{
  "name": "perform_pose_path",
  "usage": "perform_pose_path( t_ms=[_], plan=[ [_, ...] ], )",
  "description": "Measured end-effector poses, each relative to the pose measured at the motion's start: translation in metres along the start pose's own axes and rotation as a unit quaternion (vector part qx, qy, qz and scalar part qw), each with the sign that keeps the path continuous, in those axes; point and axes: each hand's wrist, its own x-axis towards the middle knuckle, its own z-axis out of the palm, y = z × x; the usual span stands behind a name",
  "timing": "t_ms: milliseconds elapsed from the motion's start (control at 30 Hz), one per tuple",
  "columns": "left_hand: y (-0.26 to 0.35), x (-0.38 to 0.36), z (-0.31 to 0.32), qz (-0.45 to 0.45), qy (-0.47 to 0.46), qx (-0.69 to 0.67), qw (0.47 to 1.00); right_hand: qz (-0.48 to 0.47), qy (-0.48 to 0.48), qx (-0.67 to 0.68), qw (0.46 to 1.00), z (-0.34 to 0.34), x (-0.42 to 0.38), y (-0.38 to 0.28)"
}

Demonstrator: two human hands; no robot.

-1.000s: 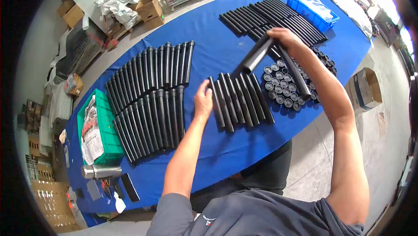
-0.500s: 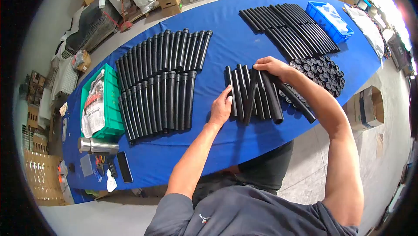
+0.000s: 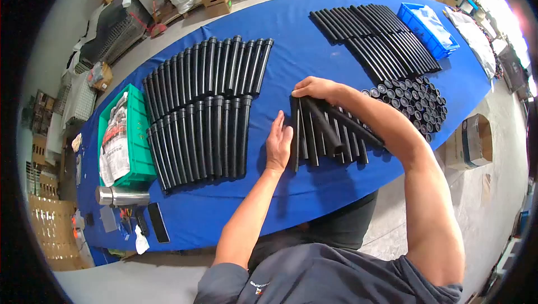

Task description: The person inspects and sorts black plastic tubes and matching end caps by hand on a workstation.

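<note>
Several black tubes [image 3: 304, 141] lie side by side in front of me on the blue cloth. My right hand [image 3: 318, 90] is closed over their far ends, its fingertips at the top of the leftmost tube [image 3: 295, 136]. Slanting tubes [image 3: 325, 125] run out from beneath its palm, across the others; the palm hides their upper ends. My left hand [image 3: 278, 144] is open, fingers stretched out and upright beside the leftmost tube, holding nothing.
Two rows of capped black tubes [image 3: 210, 124] lie to the left, by a green crate [image 3: 140, 136]. More tubes [image 3: 386, 40] and a blue basket [image 3: 443, 49] are at the far right. Round black parts [image 3: 417, 102] are bunched nearby. A steel flask [image 3: 122, 196] and phone [image 3: 158, 222] lie front left.
My right hand has moved left with tubes, bringing one to the left side of the group. My left hand has shifted slightly left and down, its fingers now straighter.
</note>
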Motion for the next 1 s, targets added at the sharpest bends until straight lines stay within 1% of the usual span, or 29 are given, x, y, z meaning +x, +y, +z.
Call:
perform_pose_path(
  t_ms=[33,133,233,267,333,367,400,433,467,500,567,600,700,733,833,867,933,1000],
  plan=[
    [0.001,-0.002,-0.001,0.006,0.000,-0.014,1.000,-0.005,-0.004,-0.040,0.999,0.003,0.006,-0.002],
    [0.002,-0.003,-0.003,0.030,-0.001,0.124,0.992,-0.005,-0.009,-0.100,0.995,0.009,0.013,-0.011],
    [0.008,-0.002,0.000,0.075,-0.010,0.266,0.961,-0.020,0.011,-0.213,0.977,0.011,0.014,-0.013],
    [0.011,-0.003,0.003,0.067,-0.004,0.259,0.964,-0.066,0.029,-0.201,0.977,0.012,0.018,-0.005],
    [0.012,-0.003,0.004,0.078,-0.011,0.299,0.951,-0.153,0.073,-0.176,0.970,0.008,0.025,0.015],
    [0.012,-0.003,0.005,0.084,-0.019,0.316,0.945,-0.151,0.074,-0.191,0.967,-0.001,0.024,0.021],
    [0.009,-0.002,0.004,0.091,-0.018,0.314,0.945,-0.149,0.076,-0.205,0.964,-0.010,0.022,0.019],
    [0.001,0.000,0.004,0.092,-0.003,0.273,0.958,-0.147,0.077,-0.219,0.961,-0.014,0.009,0.010],
    [-0.007,-0.002,0.002,0.062,-0.008,0.225,0.972,-0.122,0.071,-0.215,0.966,-0.023,-0.010,0.001],
    [-0.004,-0.002,0.001,0.031,-0.010,0.179,0.983,-0.139,0.092,-0.207,0.964,-0.034,-0.011,0.010],
    [-0.001,-0.001,0.000,0.034,-0.010,0.172,0.984,-0.144,0.104,-0.181,0.967,-0.051,-0.029,0.011],
    [-0.002,-0.001,-0.001,0.035,-0.011,0.175,0.984,-0.132,0.126,-0.181,0.966,-0.051,-0.048,0.002],
    [-0.007,-0.001,0.003,0.062,-0.002,0.218,0.974,-0.163,0.168,-0.219,0.947,-0.056,-0.057,0.016],
    [-0.008,-0.001,0.005,0.075,0.003,0.238,0.968,-0.162,0.172,-0.212,0.948,-0.053,-0.060,0.019],
    [0.003,-0.003,0.010,0.128,-0.025,0.346,0.929,-0.175,0.162,-0.242,0.941,-0.050,-0.061,0.027],
    [0.004,-0.003,0.010,0.113,-0.034,0.341,0.933,-0.194,0.159,-0.240,0.938,-0.049,-0.060,0.029],
    [0.005,-0.003,0.010,0.113,-0.035,0.351,0.929,-0.232,0.152,-0.235,0.932,-0.047,-0.058,0.032],
    [0.006,-0.003,0.011,0.110,-0.036,0.353,0.929,-0.234,0.161,-0.227,0.931,-0.048,-0.052,0.035]
  ],
)
